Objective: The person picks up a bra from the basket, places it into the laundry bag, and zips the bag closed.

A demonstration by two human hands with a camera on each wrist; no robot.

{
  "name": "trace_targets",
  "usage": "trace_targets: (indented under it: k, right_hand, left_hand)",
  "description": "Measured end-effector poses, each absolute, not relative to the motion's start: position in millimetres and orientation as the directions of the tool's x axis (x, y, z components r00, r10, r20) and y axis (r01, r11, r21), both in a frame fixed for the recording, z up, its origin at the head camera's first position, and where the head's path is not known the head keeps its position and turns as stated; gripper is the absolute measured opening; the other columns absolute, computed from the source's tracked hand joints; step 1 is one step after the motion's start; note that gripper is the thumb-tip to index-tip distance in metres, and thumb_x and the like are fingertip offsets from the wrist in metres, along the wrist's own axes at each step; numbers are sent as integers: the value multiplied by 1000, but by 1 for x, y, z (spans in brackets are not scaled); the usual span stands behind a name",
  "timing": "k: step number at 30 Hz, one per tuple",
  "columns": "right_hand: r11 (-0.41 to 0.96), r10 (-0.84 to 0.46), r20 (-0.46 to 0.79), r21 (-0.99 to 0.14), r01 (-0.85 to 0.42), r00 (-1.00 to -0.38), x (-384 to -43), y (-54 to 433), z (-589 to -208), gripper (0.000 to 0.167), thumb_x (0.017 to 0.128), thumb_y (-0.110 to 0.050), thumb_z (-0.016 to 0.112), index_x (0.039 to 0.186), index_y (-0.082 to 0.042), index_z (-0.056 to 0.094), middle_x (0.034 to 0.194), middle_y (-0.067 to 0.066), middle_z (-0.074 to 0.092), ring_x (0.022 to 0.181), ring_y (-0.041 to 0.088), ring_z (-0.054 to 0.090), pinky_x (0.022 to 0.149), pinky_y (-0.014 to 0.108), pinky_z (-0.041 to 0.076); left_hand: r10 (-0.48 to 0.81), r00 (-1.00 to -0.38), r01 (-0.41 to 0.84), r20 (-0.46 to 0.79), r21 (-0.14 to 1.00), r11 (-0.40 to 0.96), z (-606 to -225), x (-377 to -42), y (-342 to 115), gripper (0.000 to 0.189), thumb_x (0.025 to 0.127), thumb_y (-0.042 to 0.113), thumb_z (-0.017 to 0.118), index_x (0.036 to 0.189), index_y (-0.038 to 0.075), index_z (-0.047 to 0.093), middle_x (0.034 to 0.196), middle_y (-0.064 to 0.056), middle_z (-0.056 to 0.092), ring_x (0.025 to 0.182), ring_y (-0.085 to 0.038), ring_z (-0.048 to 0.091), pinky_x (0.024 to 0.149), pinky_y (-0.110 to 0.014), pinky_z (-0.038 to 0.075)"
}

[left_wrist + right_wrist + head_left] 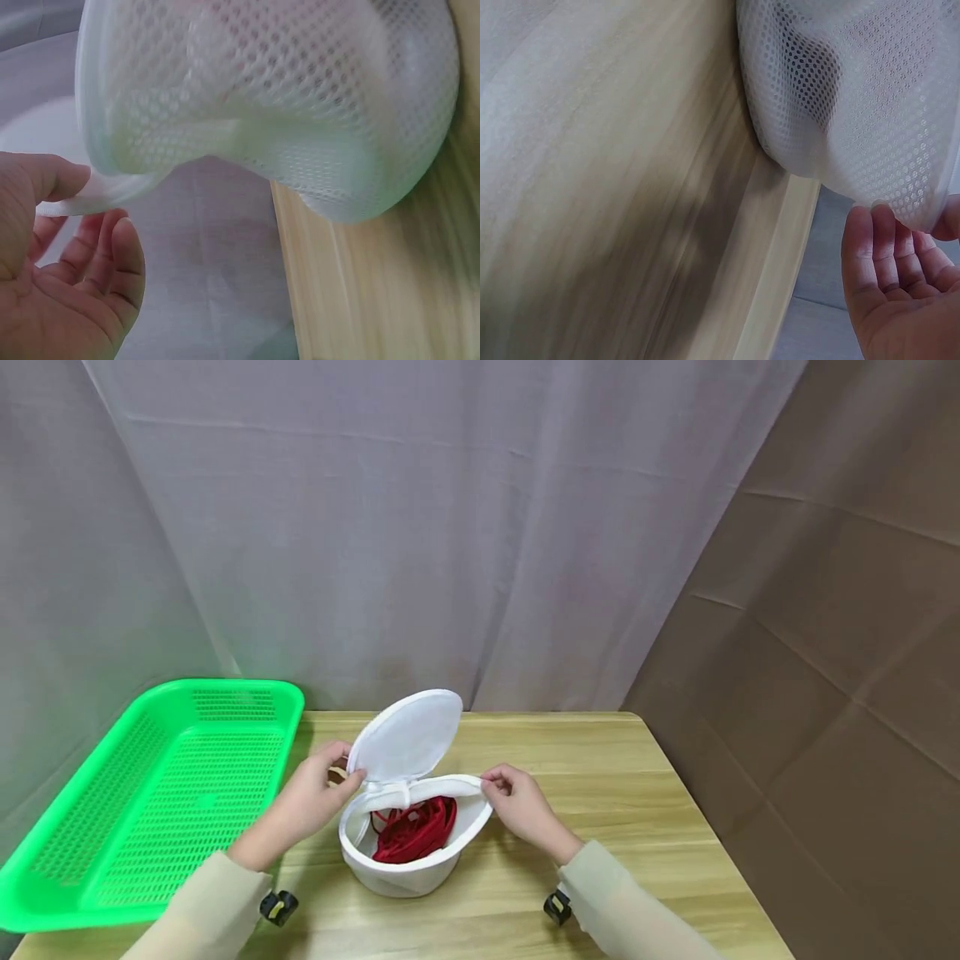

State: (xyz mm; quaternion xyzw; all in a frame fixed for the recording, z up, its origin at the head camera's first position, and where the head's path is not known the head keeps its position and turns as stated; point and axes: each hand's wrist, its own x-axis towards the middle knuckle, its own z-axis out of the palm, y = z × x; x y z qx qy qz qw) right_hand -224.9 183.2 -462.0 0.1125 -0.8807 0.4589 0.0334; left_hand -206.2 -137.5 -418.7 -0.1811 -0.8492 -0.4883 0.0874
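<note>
A white mesh laundry bag (401, 883) stands on the table with its round lid (408, 739) raised at the back. Inside lies a bundle of dark red fabric (418, 837) with thin straps; its exact kind is unclear. My left hand (318, 789) pinches the lid's edge near the hinge, thumb on one side and fingers on the other, as the left wrist view also shows. On the opposite side my right hand (521, 806) pinches the bag's rim. In the right wrist view, the fingers (885, 247) touch the honeycomb mesh (855, 112) from outside.
A bright green perforated plastic basket (288, 727) stands on the left part of the wooden table (592, 760). Grey cloth (360, 552) hangs behind the table, and brown cloth (810, 710) lies along its right side.
</note>
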Motion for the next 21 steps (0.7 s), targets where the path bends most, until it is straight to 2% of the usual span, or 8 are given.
trace_targets:
  k: [4,11,15,21]
  right_hand:
    - [544,-170,154,-809,-223,-973,-227,183,-462,8,92,-9,62,96,-5,68,79,1,63,67,14,55,58,25,48]
    - [553,-154,151,-806,-212,-977,-228,183,-463,7,93,-10,62,94,-7,69,77,-1,62,69,12,56,61,25,48]
    - [527,-161,121,-828,-189,-980,-229,182,-464,10,94,-13,61,95,-5,68,78,1,63,69,13,58,61,27,52]
    - [411,-153,18,-908,-80,-988,-231,178,-463,19,98,-15,56,100,0,66,84,9,63,72,17,63,65,36,57]
  left_hand:
    - [269,-900,432,343,783,448,-422,-199,-137,17,86,-4,66,97,8,62,98,-4,59,89,-20,59,72,-32,53]
    - [374,-892,423,254,763,489,-429,-189,-141,23,83,-1,69,95,17,62,103,2,58,93,-16,56,77,-34,49]
    - [400,-889,412,224,774,481,-432,-185,-147,22,84,0,69,98,16,63,107,1,60,94,-16,58,79,-34,50]
    - [460,-869,398,184,813,426,-432,-175,-157,29,86,-4,62,110,12,66,123,-7,60,105,-23,59,85,-32,52]
